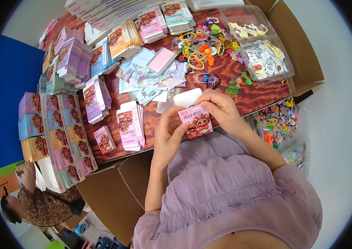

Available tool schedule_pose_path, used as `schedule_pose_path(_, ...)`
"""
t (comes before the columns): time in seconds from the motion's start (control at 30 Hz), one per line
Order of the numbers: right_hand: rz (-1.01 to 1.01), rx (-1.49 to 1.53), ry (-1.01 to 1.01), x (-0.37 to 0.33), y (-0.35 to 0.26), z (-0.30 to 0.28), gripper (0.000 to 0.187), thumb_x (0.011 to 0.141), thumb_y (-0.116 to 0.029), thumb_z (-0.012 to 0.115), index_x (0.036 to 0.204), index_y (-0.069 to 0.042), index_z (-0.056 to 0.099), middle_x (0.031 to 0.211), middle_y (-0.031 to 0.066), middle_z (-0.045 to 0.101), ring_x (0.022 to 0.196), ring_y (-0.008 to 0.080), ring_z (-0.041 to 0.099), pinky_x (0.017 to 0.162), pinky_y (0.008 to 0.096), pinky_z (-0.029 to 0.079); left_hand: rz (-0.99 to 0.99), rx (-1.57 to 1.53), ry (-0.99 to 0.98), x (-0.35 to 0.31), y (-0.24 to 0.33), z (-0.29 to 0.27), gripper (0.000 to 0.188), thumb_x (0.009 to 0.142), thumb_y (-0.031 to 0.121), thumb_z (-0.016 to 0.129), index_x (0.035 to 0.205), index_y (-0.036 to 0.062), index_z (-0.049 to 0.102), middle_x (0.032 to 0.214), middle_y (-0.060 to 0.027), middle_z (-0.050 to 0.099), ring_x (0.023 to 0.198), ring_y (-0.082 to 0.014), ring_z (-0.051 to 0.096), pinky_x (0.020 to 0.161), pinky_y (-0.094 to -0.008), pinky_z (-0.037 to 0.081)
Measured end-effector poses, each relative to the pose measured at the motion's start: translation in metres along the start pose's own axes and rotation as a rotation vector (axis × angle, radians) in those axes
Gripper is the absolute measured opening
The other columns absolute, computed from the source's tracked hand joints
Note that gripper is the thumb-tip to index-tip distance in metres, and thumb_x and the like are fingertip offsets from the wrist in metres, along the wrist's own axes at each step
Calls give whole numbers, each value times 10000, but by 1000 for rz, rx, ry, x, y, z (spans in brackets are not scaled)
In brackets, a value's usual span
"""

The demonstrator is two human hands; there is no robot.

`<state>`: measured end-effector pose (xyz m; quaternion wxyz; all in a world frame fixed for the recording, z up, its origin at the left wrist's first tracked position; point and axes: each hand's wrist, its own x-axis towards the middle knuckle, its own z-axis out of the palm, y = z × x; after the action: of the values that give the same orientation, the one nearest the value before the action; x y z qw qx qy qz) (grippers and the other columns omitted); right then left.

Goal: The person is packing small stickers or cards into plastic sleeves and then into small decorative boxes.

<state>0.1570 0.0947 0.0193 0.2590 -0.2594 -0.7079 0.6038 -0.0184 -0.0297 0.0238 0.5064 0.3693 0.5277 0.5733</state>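
Observation:
Near the table's front edge, my two hands hold a small pink printed box (200,125) upright with its front toward me. My left hand (168,133) grips its left side, thumb on the front. At the top right, the fingers of my right hand (221,111) are closed on the upper edge; the opening itself is hidden. Just behind the box is a white rounded piece (187,97), and I cannot tell whether a finger touches it. Left of my hands lie a stack of flat pink boxes (129,128) and one formed pink box (104,140).
Flat coloured cartons (122,40) stand in stacks along the left and back. Printed sheets (149,74) and colourful trinkets (205,45) cover the middle. Clear trays (286,68) hold small cut pieces at right. Filled display boxes (61,141) stand at left; another person (45,205) is beyond.

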Motion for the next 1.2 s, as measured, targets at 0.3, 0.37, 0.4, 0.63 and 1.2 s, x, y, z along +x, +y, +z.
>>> schedule_pose_path(0.3, -76, 145, -13, 2, 6, 10, 176, 955, -46, 585, 1122, 6, 608, 1122, 86, 627, 1059, 107, 587, 893, 284, 486, 41, 202, 131, -5, -3, 7, 461, 948, -54, 572, 1369, 25, 399, 1221, -159, 602, 972, -191, 681, 787, -289, 555)
schedule_pose_path(0.37, 17, 119, 4, 2, 15, 14, 135, 925, -36, 639, 1050, 2, 608, 1042, 69, 640, 991, 94, 609, 838, 264, 497, 33, 343, 107, -5, -2, 8, 484, 939, -58, 580, 1378, 26, 393, 1206, -183, 615, 974, -217, 690, 792, -315, 565)
schedule_pose_path(0.4, 17, 118, 3, 2, 13, 16, 135, 925, -36, 639, 1050, 2, 608, 1042, 69, 640, 991, 94, 609, 838, 264, 497, 34, 342, 109, -5, -3, 8, 484, 939, -58, 580, 1378, 26, 393, 1206, -183, 615, 974, -217, 690, 792, -315, 565)
schedule_pose_path(0.63, 203, 104, 78, 7, -4, 11, 55, 881, -15, 681, 924, 17, 668, 858, 44, 690, 843, 71, 637, 726, 235, 500, -19, 363, 38, -7, -6, 3, 566, 928, -65, 589, 1433, 51, 362, 1174, -193, 630, 968, -234, 691, 804, -335, 569)
schedule_pose_path(1.2, 152, 259, -49, 2, 4, 2, 170, 915, -52, 640, 1063, 21, 683, 983, 51, 700, 932, 111, 644, 827, 275, 502, -106, 263, 18, -2, 12, -2, 528, 923, -90, 575, 1415, 43, 436, 1151, -146, 609, 973, -184, 655, 833, -309, 538)
